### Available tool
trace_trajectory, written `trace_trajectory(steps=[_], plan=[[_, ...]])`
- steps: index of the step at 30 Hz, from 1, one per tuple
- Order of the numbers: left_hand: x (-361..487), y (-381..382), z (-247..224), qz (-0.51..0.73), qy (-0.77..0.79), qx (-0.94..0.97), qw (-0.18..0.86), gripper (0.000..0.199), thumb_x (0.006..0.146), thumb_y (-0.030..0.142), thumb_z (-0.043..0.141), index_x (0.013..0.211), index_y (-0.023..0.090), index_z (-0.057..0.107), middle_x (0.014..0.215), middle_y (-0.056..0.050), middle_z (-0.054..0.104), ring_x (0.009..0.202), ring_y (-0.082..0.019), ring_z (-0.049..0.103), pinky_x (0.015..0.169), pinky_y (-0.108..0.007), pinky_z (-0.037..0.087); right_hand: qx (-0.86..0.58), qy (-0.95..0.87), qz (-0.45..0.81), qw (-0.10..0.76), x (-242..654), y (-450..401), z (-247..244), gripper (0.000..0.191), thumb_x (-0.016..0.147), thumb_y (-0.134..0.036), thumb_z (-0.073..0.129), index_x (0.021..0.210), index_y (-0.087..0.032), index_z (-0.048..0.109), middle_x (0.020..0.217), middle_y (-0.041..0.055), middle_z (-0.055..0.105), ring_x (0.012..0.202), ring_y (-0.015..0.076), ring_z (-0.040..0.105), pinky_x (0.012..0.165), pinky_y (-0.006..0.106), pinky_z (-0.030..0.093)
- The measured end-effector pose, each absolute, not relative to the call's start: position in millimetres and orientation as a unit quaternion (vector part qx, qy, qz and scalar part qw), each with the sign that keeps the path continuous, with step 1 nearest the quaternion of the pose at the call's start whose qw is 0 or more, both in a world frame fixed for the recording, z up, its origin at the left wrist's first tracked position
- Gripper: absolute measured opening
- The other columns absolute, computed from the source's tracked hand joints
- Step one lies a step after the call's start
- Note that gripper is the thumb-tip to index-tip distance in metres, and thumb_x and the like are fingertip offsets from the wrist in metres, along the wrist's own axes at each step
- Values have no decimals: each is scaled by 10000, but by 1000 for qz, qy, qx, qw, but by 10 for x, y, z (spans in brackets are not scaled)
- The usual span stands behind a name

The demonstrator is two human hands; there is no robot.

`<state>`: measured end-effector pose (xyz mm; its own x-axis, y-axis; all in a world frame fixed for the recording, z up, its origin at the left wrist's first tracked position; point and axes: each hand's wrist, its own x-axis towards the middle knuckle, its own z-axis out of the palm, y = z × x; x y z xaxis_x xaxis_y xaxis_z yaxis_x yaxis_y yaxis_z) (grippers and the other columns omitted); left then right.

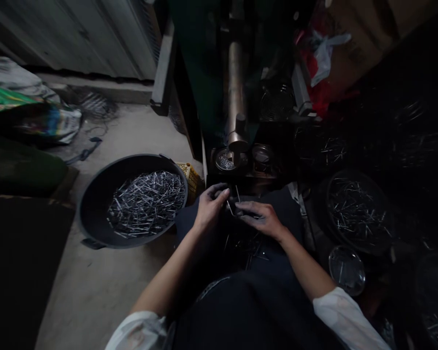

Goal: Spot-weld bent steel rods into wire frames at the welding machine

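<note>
I note left hand curled, right hand with fingers extended; cannot tell whether either clamps. Thin metal rods between both, above lap, presumably catching strays. Pan at left, machine ahead, apparently for seated reach.

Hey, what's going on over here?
Someone's bare left hand and right hand are close together in front of a machine, with thin metal pieces at their fingertips; exactly which hand grips which piece is hard to tell. A wide dark pan heaped with thin metal pieces sits to the left, and more lie in the shadows at right.
</note>
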<state>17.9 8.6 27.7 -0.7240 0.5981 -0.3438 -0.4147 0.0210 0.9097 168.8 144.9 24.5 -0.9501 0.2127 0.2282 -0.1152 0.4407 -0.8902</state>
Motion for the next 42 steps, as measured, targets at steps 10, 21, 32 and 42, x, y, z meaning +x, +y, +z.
trace_trajectory(steps=[10, 21, 32, 42], plan=[[323, -102, 343, 645, 633, 143, 402, 432, 723, 430, 813, 1031, 140, 727, 877, -62, 720, 671, -141, 604, 560, -218, 451, -25, -859, 478, 183, 1630, 1506, 201, 387, 928, -257, 687, 1310, -315, 675, 1246, 27, 731, 1128, 199, 712, 1014, 358, 577], [359, -134, 319, 650, 640, 144, 383, 367, 772, 424, 765, 1015, 154, 709, 862, -68, 727, 759, -187, 662, 649, -260, 506, -22, -873, 453, 181, 1582, 1558, 312, 388, 937, -253, 680, 1320, -317, 667, 1244, 20, 731, 1121, 189, 713, 1014, 339, 572], [343, -155, 433, 712, 577, 89, 390, 428, 764, 385, 792, 1095, 135, 686, 762, -55, 713, 596, -140, 622, 571, -237, 495, -29, -845, 506, 170, 1430, 1563, 515, 355, 893, -263, 737, 1246, -291, 717, 1167, 33, 762, 1049, 185, 739, 941, 300, 587], [317, -128, 480, 730, 566, 82, 375, 419, 766, 380, 785, 1084, 129, 678, 714, -33, 688, 535, -116, 582, 544, -233, 470, -25, -840, 512, 177, 1357, 1568, 613, 357, 885, -284, 746, 1242, -295, 721, 1176, 44, 760, 1065, 196, 737, 947, 312, 585]])
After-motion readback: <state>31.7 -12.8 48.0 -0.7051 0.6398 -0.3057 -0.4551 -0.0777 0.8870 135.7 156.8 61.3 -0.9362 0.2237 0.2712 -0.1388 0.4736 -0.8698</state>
